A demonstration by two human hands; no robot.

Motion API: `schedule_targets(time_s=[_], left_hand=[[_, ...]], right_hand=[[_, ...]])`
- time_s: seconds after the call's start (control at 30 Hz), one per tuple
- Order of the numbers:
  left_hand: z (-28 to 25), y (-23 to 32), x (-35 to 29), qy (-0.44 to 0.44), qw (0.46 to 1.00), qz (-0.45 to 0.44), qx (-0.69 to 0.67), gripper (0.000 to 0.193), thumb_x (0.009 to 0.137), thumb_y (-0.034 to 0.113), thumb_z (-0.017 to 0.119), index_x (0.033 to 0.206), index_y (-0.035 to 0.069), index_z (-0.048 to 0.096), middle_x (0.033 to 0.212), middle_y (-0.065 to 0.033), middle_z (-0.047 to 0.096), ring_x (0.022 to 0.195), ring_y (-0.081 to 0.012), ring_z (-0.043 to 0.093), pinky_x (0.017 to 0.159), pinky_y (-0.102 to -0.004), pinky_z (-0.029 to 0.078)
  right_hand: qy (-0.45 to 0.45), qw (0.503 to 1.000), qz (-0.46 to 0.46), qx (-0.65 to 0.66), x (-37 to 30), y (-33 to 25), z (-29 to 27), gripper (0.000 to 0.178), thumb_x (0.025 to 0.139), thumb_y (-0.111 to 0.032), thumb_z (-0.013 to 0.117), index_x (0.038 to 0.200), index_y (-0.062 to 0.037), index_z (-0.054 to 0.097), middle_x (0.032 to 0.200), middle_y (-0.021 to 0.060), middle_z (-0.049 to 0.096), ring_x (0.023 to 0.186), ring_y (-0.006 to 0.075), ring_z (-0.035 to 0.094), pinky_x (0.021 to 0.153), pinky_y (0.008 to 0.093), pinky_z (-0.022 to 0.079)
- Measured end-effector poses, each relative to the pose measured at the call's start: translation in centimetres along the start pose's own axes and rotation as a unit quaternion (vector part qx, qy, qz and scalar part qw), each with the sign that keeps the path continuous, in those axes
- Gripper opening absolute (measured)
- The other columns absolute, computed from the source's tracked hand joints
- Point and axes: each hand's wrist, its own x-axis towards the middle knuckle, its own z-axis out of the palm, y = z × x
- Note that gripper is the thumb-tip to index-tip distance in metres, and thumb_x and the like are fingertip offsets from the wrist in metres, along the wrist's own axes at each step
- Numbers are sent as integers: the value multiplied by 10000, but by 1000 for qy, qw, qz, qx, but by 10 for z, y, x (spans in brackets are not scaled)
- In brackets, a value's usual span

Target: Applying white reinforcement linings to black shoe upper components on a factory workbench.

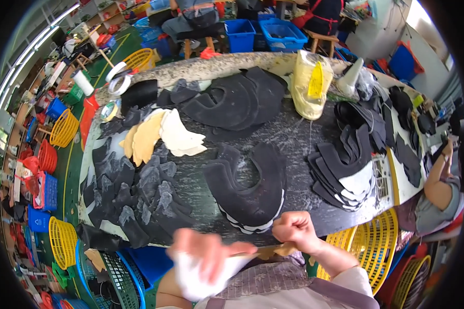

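My left hand (206,257), blurred by motion, is closed on a white sheet-like piece (196,280) at the table's near edge. To its right, my right hand (296,230) is curled into a fist, with a tan piece (285,250) showing at its underside. Just beyond both hands lies a stack of U-shaped black shoe-upper pieces (260,190), its near rim edged in white. Farther left, curved tan pieces (148,135) and white pieces (179,135) rest fanned out on the table. The exact grip of the left fingers is smeared.
Black pieces with greyish ends (149,201) cover the table's left. More black uppers (234,100) lie at the back, others with white toes (348,170) at the right. A yellowish bag-covered container (310,85) stands behind. Yellow baskets (368,247) flank the near edge; a co-worker's arm (441,172) is at right.
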Motion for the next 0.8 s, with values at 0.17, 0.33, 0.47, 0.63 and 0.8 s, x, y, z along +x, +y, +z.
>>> schedule_targets(time_s=[0.17,0.33,0.47,0.63,0.8], left_hand=[[-31,42,27,-222,799,-123,546,320,748,300,788,880,52,634,831,-87,683,747,-216,662,719,-402,495],[-66,29,35,-102,635,-181,744,381,796,123,788,1091,36,564,879,-70,694,728,-114,673,612,-239,502],[-73,27,53,-7,673,-140,726,317,832,38,726,1106,48,567,720,-23,660,627,-29,593,534,-188,425],[-81,20,55,-54,586,-128,798,316,844,53,709,1121,51,558,691,-41,623,550,-79,566,508,-244,426],[-81,20,54,-185,323,1,928,348,775,232,757,1063,109,606,731,-62,675,568,-215,647,550,-320,511]], right_hand=[[-180,865,-154,-442,-17,-17,16,412,830,-318,751,1090,-26,620,755,103,643,643,280,626,565,371,494],[-19,890,-198,-410,1,-21,-1,81,794,-90,672,765,-21,641,662,96,557,604,271,574,550,376,450],[21,792,-205,-575,47,-38,-32,194,813,-192,714,746,-23,649,846,70,593,729,240,575,685,366,417],[2,748,-225,-625,56,-26,-43,279,791,-263,745,661,-60,605,822,43,571,705,187,568,690,336,391],[-25,600,-276,-751,77,-50,-47,371,714,-314,790,553,-100,533,669,-5,492,595,172,539,675,338,392]])
